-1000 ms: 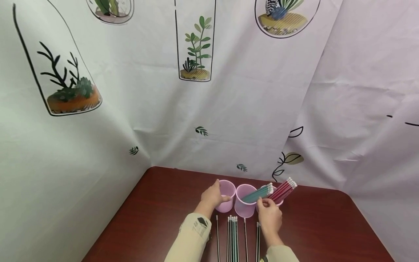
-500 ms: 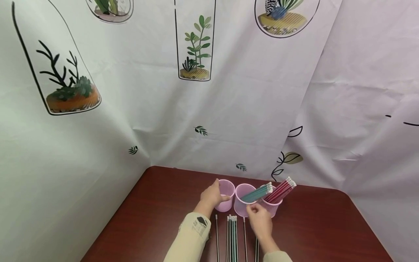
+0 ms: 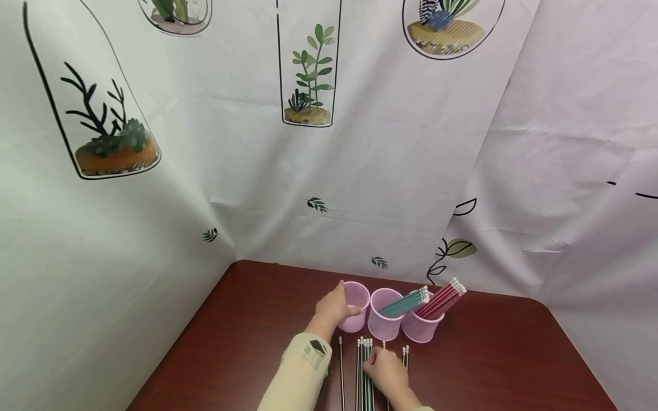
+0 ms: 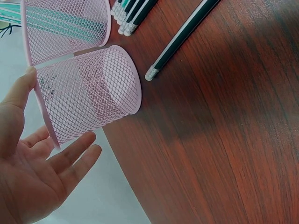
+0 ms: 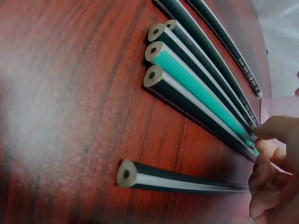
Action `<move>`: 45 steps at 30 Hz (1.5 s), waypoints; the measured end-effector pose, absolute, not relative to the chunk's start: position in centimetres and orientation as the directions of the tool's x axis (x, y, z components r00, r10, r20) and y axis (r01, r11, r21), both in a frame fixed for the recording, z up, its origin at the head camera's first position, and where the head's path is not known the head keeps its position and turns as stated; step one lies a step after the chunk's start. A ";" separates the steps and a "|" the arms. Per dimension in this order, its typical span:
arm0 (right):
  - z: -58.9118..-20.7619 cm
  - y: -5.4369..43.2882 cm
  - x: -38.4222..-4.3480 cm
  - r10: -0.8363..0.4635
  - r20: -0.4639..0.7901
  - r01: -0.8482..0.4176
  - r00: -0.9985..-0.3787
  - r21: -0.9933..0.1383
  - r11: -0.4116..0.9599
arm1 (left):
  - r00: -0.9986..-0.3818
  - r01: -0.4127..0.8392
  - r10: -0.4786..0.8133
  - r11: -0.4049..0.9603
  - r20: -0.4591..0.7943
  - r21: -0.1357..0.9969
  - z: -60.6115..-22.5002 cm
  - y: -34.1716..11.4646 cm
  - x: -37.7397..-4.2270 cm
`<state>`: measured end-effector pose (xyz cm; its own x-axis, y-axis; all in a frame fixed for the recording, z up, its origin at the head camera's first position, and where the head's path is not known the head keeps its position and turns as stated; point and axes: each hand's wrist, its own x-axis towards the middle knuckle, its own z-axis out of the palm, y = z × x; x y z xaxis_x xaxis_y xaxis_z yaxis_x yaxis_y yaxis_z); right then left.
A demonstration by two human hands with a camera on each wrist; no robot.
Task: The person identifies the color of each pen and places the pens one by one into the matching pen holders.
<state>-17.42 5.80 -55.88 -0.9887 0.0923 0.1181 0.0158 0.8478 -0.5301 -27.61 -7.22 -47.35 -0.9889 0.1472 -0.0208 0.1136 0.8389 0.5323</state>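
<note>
My left hand point(image 3: 333, 308) holds the leftmost pink mesh pencil cup point(image 3: 352, 323) by its side. In the left wrist view the thumb touches the rim of this cup point(image 4: 88, 95) and the other fingers spread along its far side; no pencils show inside. My right hand point(image 3: 386, 371) is low over a group of unsharpened pencils point(image 3: 361, 371) with white erasers. Seen from the right wrist, its bent fingertips meet the eraser end of a teal pencil point(image 5: 196, 91) lying among black-and-silver pencils point(image 5: 196, 109). Whether they pinch it is hidden.
The middle pink cup point(image 3: 384, 329) holds teal pencils point(image 3: 403, 303), and the right one point(image 3: 421, 329) holds red pencils point(image 3: 442, 299). Single dark pencils lie left point(image 3: 341, 371) and right point(image 3: 405, 357) of the group on the brown table point(image 3: 493, 354). A printed cloth point(image 3: 385, 171) hangs behind.
My right hand has moved from beside the right cup, left and toward me, down to the pencil group. My left hand has stayed at its cup.
</note>
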 end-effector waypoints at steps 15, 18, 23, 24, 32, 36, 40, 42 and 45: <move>-55.6 5.9 -17.6 0.070 0.105 0.031 -0.992 -0.337 0.941 | -0.989 0.113 0.149 0.829 -0.022 0.548 -47.3 -7.2 -27.5; -55.8 5.8 -17.7 0.083 0.106 0.044 -0.991 -0.329 0.943 | -0.988 0.113 0.151 0.829 -0.023 0.548 -47.3 -7.2 -27.5; -55.8 5.8 -17.5 0.118 0.077 0.083 -0.990 -0.364 0.928 | -0.988 0.106 0.148 0.834 -0.035 0.542 -47.4 -7.2 -27.6; -55.7 5.8 -17.4 0.126 0.070 0.092 -0.989 -0.370 0.924 | -0.988 0.106 0.148 0.835 -0.036 0.540 -47.5 -7.2 -27.6; -53.6 5.8 -17.8 0.169 0.183 0.063 -0.968 -0.478 0.876 | -0.988 0.117 0.153 0.828 -0.021 0.548 -47.3 -7.2 -27.6; -51.8 6.0 -18.4 0.230 0.329 0.009 -0.916 -0.556 0.831 | -0.987 0.126 0.159 0.829 -0.012 0.544 -47.2 -7.3 -27.5; -49.2 6.5 -19.2 0.331 0.435 -0.042 -0.838 -0.654 0.755 | -0.987 0.129 0.161 0.839 -0.015 0.528 -47.4 -7.3 -27.6; -47.8 6.8 -19.5 0.393 0.458 -0.072 -0.797 -0.718 0.692 | -0.986 0.130 0.163 0.840 -0.016 0.526 -47.5 -7.3 -27.6; -46.2 7.7 -20.0 0.493 0.476 -0.124 -0.728 -0.799 0.588 | -0.986 0.133 0.168 0.833 -0.017 0.537 -47.6 -7.2 -27.6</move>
<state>-20.03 7.68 -46.18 -0.7281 0.4932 0.4761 -0.1243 0.5880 -0.7992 -27.63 -7.23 -47.61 -0.9856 0.1682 -0.0166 0.1332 0.8332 0.5367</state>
